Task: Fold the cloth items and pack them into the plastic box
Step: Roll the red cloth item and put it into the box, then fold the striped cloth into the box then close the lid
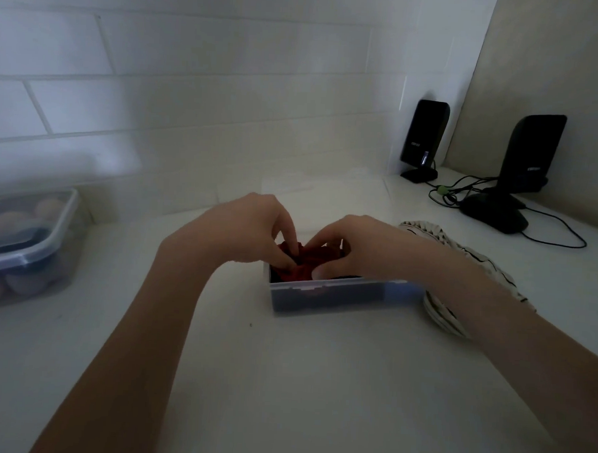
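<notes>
A red cloth [301, 260] is pinched by curled fingers of left hand [253, 229] and right hand [360, 248] — inside the plastic box [339, 296].

1. Both hands, left hand [253, 229] and right hand [362, 246], press a red cloth [303, 260] into the plastic box [339, 295].
2. A striped cloth [437, 239] lies on the bench [284, 379] under the right forearm.
3. Speakers [425, 136] stand beyond the right hand.

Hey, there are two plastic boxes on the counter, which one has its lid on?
The plastic box at the far left, holding rounded, egg-like things, is lidded. The small plastic box in the middle is open, with both hands pressing red cloth into it.
</notes>
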A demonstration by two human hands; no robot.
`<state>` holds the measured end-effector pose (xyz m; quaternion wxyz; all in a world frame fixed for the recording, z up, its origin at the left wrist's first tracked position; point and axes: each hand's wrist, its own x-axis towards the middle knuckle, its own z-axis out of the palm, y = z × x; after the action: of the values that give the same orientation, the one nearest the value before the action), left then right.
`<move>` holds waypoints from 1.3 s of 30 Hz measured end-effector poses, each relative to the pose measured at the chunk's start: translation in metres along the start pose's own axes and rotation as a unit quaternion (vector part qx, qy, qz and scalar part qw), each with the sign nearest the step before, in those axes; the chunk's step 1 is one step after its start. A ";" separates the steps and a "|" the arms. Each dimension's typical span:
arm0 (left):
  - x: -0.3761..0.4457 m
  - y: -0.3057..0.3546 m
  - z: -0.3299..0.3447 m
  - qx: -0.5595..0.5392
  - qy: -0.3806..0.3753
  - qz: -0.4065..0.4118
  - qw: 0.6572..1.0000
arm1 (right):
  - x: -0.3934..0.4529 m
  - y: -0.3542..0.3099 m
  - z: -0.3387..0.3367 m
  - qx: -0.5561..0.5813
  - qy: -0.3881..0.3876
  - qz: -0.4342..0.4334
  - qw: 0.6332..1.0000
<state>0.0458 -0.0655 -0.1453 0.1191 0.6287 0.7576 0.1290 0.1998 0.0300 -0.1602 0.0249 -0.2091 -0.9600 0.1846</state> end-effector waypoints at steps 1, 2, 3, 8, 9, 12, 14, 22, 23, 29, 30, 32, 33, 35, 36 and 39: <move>-0.001 0.003 0.000 0.018 0.007 0.003 1.000 | 0.001 0.000 0.000 -0.014 0.000 0.007 1.000; -0.002 0.006 -0.001 0.029 0.009 0.005 1.000 | 0.001 -0.001 0.001 -0.027 0.003 0.014 1.000; -0.003 0.008 -0.001 0.037 0.005 0.005 0.999 | 0.002 -0.002 0.001 -0.041 0.006 0.021 0.999; -0.007 0.013 -0.003 0.032 -0.074 -0.027 0.996 | 0.002 -0.003 0.000 -0.079 -0.002 0.041 0.996; -0.007 0.014 -0.003 0.033 -0.091 -0.043 0.994 | 0.003 -0.004 0.000 -0.094 -0.004 0.044 0.995; -0.008 0.017 0.001 0.074 -0.106 -0.065 0.990 | 0.010 -0.010 -0.001 -0.144 -0.023 0.048 0.988; -0.007 0.018 0.004 0.096 -0.098 -0.060 0.989 | 0.013 -0.012 0.001 -0.133 -0.060 0.054 0.988; -0.007 0.013 0.001 0.051 -0.142 -0.042 0.988 | 0.018 -0.009 0.004 -0.082 -0.103 0.039 0.991; -0.007 0.012 0.000 0.040 -0.150 -0.041 0.987 | 0.017 -0.008 0.005 -0.072 -0.101 0.038 0.992; -0.004 0.008 0.002 0.012 -0.135 -0.038 0.990 | 0.015 -0.006 0.004 -0.055 -0.093 0.034 0.994; -0.002 0.007 0.004 0.018 -0.127 -0.044 0.991 | 0.014 -0.006 0.003 -0.053 -0.092 0.035 0.994; 0.000 0.007 0.007 0.026 -0.119 -0.058 0.991 | 0.013 -0.007 0.003 -0.047 -0.091 0.037 0.994; 0.000 0.008 0.007 0.030 -0.117 -0.062 0.991 | 0.012 -0.007 0.003 -0.043 -0.088 0.038 0.994; 0.000 0.008 0.008 0.031 -0.113 -0.066 0.991 | 0.010 -0.006 0.003 -0.026 -0.078 0.033 0.996; -0.001 0.008 0.007 0.023 -0.115 -0.067 0.991 | 0.009 -0.006 0.001 -0.016 -0.072 0.028 0.997; -0.007 0.009 0.000 -0.014 -0.140 -0.057 0.988 | 0.001 -0.007 -0.014 0.026 -0.036 0.019 0.999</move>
<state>0.0549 -0.0707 -0.1418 0.2404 0.5943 0.7662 0.0434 0.1976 0.0291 -0.1447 -0.0076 -0.2199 -0.9510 0.2172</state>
